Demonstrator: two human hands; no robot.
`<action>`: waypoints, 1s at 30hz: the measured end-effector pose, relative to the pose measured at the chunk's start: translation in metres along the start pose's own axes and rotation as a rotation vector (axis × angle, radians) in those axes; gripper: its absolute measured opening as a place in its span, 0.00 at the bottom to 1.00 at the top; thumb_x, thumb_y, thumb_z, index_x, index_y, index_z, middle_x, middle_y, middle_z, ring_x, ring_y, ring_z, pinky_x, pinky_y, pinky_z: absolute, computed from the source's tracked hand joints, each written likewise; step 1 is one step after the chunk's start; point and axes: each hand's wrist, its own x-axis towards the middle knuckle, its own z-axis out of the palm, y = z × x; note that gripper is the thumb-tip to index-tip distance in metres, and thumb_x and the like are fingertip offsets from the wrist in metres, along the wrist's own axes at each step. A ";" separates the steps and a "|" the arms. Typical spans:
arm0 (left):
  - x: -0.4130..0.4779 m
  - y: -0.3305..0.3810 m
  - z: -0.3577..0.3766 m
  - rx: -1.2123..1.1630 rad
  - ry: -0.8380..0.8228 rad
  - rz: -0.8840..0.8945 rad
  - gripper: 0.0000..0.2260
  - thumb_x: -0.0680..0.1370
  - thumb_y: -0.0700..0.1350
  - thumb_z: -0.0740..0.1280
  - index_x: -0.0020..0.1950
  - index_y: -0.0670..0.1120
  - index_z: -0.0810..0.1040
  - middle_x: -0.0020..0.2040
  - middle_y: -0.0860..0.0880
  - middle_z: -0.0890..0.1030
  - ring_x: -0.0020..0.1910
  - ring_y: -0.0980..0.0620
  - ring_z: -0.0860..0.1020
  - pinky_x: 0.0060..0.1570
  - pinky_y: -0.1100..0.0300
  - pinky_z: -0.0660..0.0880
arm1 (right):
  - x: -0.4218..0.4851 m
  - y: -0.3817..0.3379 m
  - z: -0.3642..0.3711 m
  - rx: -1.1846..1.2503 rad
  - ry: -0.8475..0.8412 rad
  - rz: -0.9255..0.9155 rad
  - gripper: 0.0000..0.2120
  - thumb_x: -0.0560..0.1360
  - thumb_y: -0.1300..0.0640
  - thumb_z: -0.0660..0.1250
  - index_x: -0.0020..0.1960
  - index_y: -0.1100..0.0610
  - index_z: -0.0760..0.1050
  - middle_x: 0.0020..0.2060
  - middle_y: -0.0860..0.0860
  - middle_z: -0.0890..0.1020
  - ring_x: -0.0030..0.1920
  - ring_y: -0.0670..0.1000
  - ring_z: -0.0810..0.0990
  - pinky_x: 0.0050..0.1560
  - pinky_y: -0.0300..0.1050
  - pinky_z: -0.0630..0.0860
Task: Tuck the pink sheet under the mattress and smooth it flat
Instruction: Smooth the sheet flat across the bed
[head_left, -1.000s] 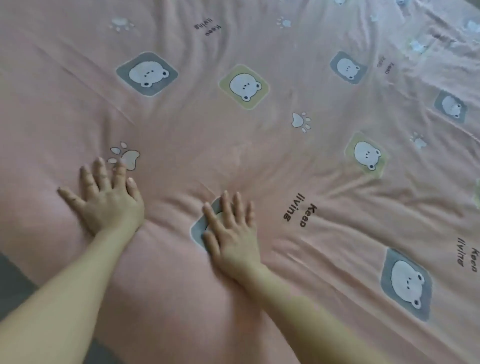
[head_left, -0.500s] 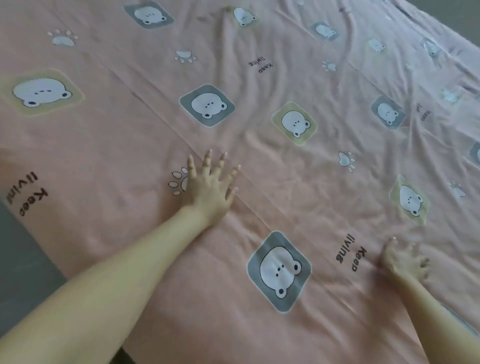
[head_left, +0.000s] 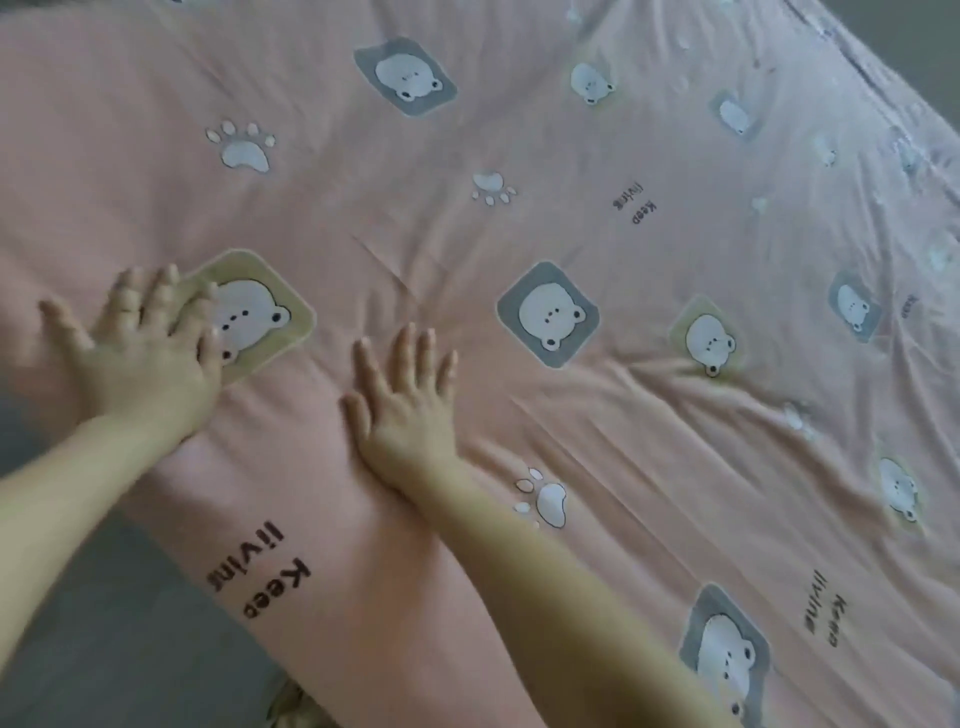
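Evidently smoothing is in hand: the left hand (head_left: 140, 369) and right hand (head_left: 408, 402) are pressed flat, fingers spread (nothing pinched), on the pink sheet (head_left: 519, 234) covering the bed; creases rightward should be swept next.

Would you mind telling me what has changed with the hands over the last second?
Half a second ago the hands were spread far apart; now the right hand has come back in beside the left hand, which covers part of a yellow bear patch. Both stay flat and open on the sheet, grasping nothing. Wrinkles remain to the right.
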 end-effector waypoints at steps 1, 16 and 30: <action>-0.012 0.010 -0.027 -0.047 -0.039 0.025 0.22 0.80 0.55 0.48 0.75 0.56 0.54 0.77 0.46 0.55 0.76 0.40 0.47 0.68 0.31 0.43 | -0.003 -0.014 -0.004 0.067 -0.079 -0.100 0.27 0.79 0.42 0.47 0.76 0.45 0.50 0.77 0.59 0.48 0.76 0.60 0.41 0.73 0.64 0.39; 0.033 0.158 -0.085 -0.077 -0.102 0.519 0.23 0.81 0.55 0.45 0.76 0.57 0.48 0.78 0.51 0.48 0.77 0.45 0.45 0.68 0.31 0.43 | -0.004 0.258 -0.067 0.098 0.125 1.119 0.31 0.77 0.40 0.45 0.77 0.52 0.52 0.75 0.63 0.57 0.74 0.62 0.56 0.71 0.65 0.51; 0.163 -0.085 -0.072 -0.067 -0.053 -0.067 0.23 0.80 0.55 0.46 0.76 0.57 0.53 0.78 0.48 0.51 0.76 0.43 0.48 0.67 0.28 0.47 | 0.200 -0.158 -0.005 0.089 0.079 0.052 0.29 0.79 0.41 0.50 0.77 0.47 0.49 0.75 0.66 0.48 0.76 0.63 0.42 0.73 0.64 0.37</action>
